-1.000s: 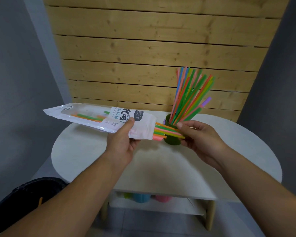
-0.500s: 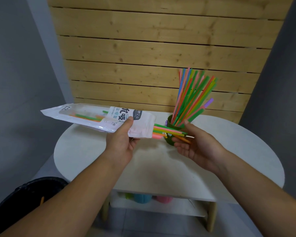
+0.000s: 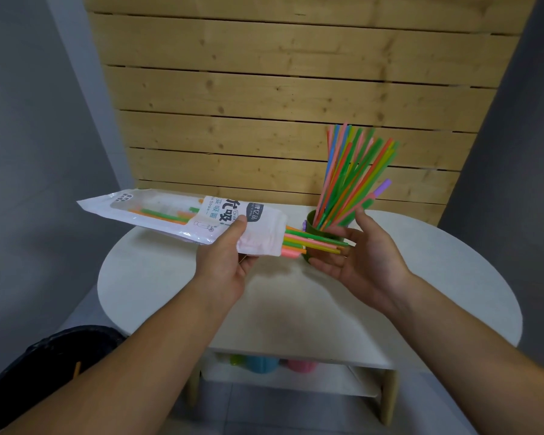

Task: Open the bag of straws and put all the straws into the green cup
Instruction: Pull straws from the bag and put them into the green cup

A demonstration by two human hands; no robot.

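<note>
A pale wooden slat wall [image 3: 264, 89] backs a round white table [image 3: 296, 309]. Above its far side, the left hand [image 3: 226, 265] pinches the straw bag [image 3: 176, 215] near its open end. Protruding straws [image 3: 314, 243] point right into the spread right hand [image 3: 365, 259], just in front of the green cup [image 3: 311, 226], where a fan of straws [image 3: 352, 177] stands.

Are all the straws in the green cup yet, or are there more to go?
Not yet. Done: the bag is open, and a big bunch of straws stands in the green cup. In hand: the left hand grips the bag; the open right hand is at the straw ends poking from it. Left: those last straws go into the cup.
</note>
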